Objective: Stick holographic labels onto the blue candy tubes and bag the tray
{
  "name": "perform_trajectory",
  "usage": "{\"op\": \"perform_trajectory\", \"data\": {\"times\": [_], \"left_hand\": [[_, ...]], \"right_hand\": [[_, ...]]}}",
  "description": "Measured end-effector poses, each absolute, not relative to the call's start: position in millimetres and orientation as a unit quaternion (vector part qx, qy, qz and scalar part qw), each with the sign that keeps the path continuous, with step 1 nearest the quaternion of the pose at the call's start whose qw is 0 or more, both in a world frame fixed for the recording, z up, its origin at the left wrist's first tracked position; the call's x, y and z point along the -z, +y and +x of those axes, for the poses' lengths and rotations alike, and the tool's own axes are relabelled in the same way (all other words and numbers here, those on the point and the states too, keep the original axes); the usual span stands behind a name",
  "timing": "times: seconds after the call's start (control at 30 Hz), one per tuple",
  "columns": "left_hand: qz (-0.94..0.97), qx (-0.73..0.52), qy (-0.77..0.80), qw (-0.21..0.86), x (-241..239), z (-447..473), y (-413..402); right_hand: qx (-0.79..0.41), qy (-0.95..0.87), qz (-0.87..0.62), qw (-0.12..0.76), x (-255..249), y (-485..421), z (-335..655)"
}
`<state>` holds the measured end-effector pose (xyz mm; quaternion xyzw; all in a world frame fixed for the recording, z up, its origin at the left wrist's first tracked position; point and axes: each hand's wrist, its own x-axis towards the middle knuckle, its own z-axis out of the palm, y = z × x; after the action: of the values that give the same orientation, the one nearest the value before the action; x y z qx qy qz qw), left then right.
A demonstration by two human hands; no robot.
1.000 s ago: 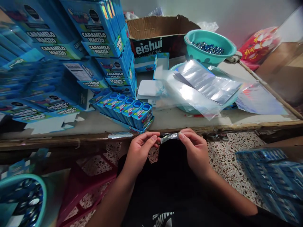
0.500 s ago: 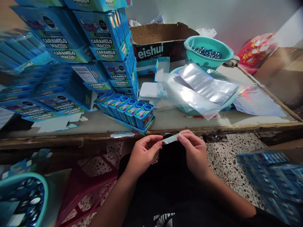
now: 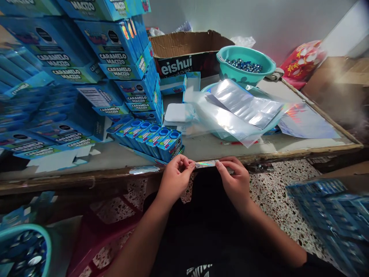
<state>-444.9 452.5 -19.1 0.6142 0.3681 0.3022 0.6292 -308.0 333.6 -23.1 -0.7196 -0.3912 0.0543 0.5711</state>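
Between my two hands a narrow, shiny holographic strip (image 3: 205,164) is stretched just off the table's front edge. My left hand (image 3: 176,177) pinches its left end with thumb and fingertips. The other end is pinched by my right hand (image 3: 235,180), thumb toward me. Right behind my left hand, a blue tray of small candy boxes (image 3: 157,140) with round openings stands at the table edge. A flat foil piece (image 3: 144,169) lies along the edge to the left.
Stacked blue candy boxes (image 3: 112,50) rise at the left. Clear and silver plastic sheets (image 3: 245,104) cover a basin. Behind stand a teal bowl of wrapped candies (image 3: 246,63) and an open carton (image 3: 187,63). Another teal tub (image 3: 47,246) sits lower left, blue packs (image 3: 323,215) lower right.
The strip has turned from slanted to nearly level, its left end rising with my left hand. The whole scene has shifted a little left as my head moved.
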Motion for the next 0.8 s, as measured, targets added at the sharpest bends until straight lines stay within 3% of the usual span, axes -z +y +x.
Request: {"op": "perform_trajectory", "data": {"times": [0.23, 0.8], "left_hand": [[0.481, -0.252, 0.336, 0.769, 7, -444, 450], [0.374, -0.266, 0.350, 0.816, 3, -451, 450]], "right_hand": [[-0.034, -0.375, -0.717, 0.586, 23, 336, -305], [-0.043, -0.393, -0.696, 0.599, 9, 338, -312]]}}
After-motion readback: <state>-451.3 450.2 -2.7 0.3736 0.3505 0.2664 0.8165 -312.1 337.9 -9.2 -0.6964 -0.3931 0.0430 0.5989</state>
